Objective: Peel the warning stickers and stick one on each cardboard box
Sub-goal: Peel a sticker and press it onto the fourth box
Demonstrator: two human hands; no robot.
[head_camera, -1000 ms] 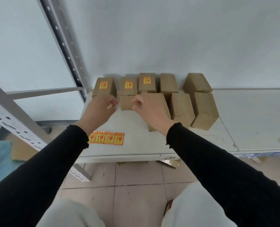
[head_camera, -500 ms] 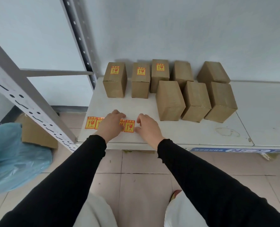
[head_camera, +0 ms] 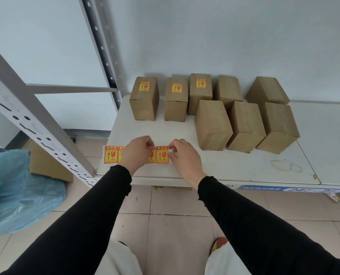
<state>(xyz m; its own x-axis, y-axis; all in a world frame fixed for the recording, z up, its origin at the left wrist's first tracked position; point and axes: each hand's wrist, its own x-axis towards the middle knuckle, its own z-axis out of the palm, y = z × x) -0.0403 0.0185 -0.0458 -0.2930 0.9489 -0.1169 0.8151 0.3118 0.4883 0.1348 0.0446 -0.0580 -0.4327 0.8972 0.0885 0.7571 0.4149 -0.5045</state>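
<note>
A strip of orange and yellow warning stickers (head_camera: 162,155) lies near the front edge of the white shelf (head_camera: 234,165). My left hand (head_camera: 136,151) rests on the middle of the strip, its fingers curled at the top edge. My right hand (head_camera: 182,156) pinches the top right corner of the rightmost sticker. Three cardboard boxes at the back left carry a sticker each: the left box (head_camera: 144,99), the second box (head_camera: 175,100) and the third box (head_camera: 200,90). Several plain boxes (head_camera: 213,124) stand to the right without stickers.
A grey perforated rack post (head_camera: 36,124) slants across the left. Behind it on the tiled floor lie a blue plastic bag (head_camera: 16,193) and a brown box (head_camera: 46,165). The shelf's right part shows a faint ring stain (head_camera: 286,165).
Both hands have come back from the boxes at the rear to the sticker strip at the shelf's front. My right fingers now pinch the rightmost sticker's corner.
</note>
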